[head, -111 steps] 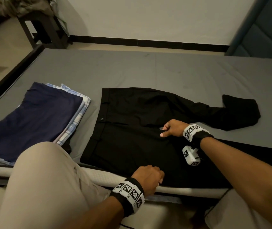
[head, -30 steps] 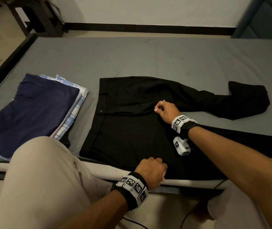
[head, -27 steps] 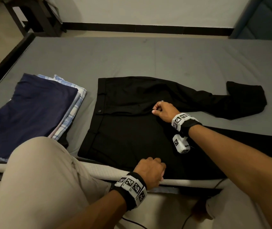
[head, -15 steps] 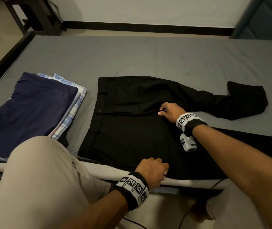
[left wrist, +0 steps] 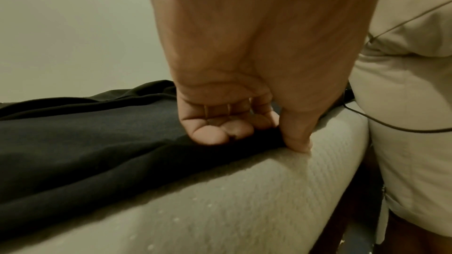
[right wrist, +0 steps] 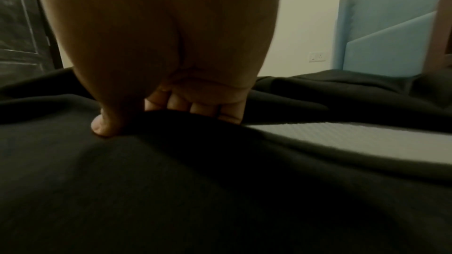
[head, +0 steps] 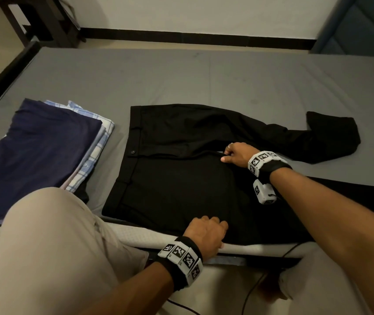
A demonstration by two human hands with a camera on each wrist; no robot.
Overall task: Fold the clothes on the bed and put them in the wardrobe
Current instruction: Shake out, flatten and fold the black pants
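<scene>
Black trousers (head: 181, 169), of smooth matte woven cloth, lay flat across the near half of the grey-sheeted bed (head: 181, 76), waistband toward the stack of folded clothes (head: 38, 153) (navy knit on top, blue-checked cotton beneath) at the left, one leg bent back at its cuff on the far right. The left hand (head: 206, 233) pinched the near hem at the quilted white mattress edge (left wrist: 244, 190), fingers curled on the cloth and thumb pressed beside it. The right hand (head: 236, 154), fingers curled, gripped a raised ridge of fabric at the crotch seam.
</scene>
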